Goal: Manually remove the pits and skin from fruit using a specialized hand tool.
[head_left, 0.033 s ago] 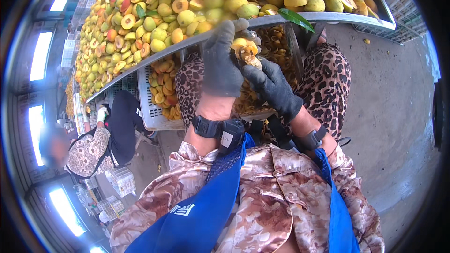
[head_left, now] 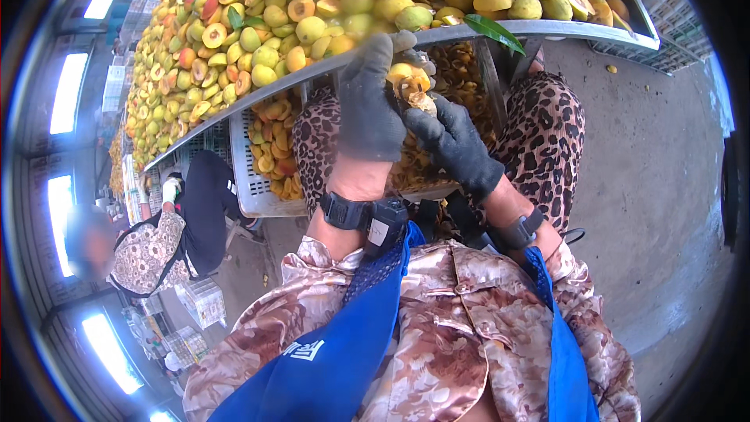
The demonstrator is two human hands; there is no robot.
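From my remote head view, I find almost nothing changed since the previous frame: the left hand (head_left: 373, 113) and right hand (head_left: 459, 147), both in dark gloves, keep practically the same pose. So I judge the work on the yellow fruit (head_left: 408, 76) to be no further along. That fruit sits between the hands, just in front of the table's metal edge (head_left: 570, 29). The left fingers and thumb grip it; the right fingers curl at its pale, ragged lower end, though I can't tell whether they clamp it or a small tool. The fruit heap (head_left: 234, 43) and the white crate (head_left: 273, 208) look unchanged too.
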